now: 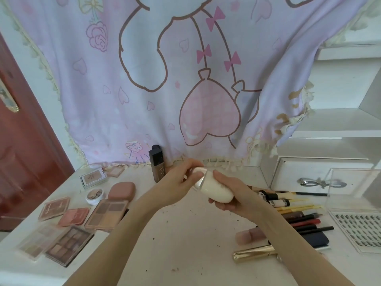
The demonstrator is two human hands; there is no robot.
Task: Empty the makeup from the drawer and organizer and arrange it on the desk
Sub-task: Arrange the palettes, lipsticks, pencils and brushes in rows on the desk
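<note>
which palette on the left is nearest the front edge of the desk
The dark-framed eyeshadow palette with many small pans, beside a clear-cased one; the pink palettes lie farther back.

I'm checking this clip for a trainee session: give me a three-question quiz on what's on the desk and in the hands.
1. True or false: both hands hold the white bottle.
2. Which side of the desk holds the eyeshadow palettes? A) the person's left B) the person's right
3. What stands upright against the cloth?

Key: 1 true: left hand on the cap end, right hand on the body. 2 A. 3 the dark tall bottle.
</note>
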